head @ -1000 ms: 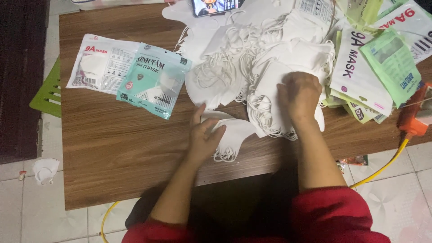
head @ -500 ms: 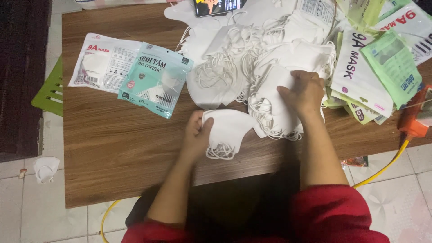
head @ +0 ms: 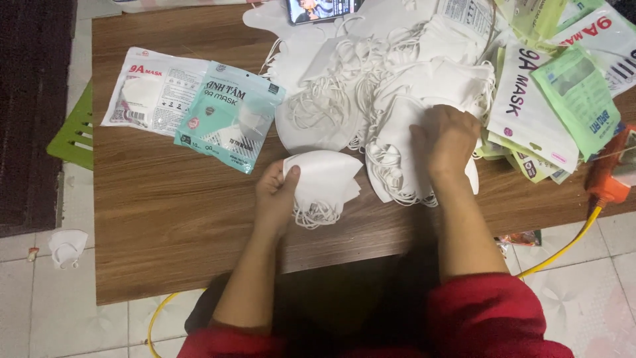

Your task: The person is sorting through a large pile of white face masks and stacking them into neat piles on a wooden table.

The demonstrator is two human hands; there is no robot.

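Between left-hand fingers, folded white mask

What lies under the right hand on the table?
The right hand presses on a pile of loose white masks with tangled ear loops. The wooden table is beneath that pile; anything else under the palm is covered.

bare table left-front: open | mask pile blocks centre-back | packets crowd right edge

Matt white cloth masks, glossy plastic packets, wood-grain table
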